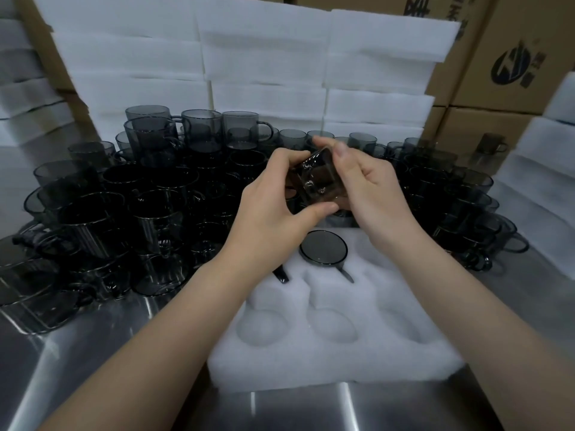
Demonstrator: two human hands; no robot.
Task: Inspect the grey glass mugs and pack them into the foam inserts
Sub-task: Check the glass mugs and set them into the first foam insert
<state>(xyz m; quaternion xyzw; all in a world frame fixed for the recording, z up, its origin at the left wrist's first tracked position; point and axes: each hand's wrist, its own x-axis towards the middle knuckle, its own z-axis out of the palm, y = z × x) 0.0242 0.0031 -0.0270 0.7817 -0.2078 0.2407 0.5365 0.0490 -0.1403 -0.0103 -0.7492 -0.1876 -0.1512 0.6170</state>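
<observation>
Two hands hold a grey mug (317,178) over the foam insert (342,353).
The left hand (273,197) curls round the mug's left side, thumb underneath. The right hand (370,188) grips its right side and top. The mug sits tilted between them, above the insert's far edge, where a packed mug (323,247) rests base-up in a pocket.

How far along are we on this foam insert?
Done: one packed mug seated in the foam insert. In hand: the left hand and right hand grip the raised mug, inspecting. Left: three front cavities empty; dozens of loose mugs wait.
</observation>
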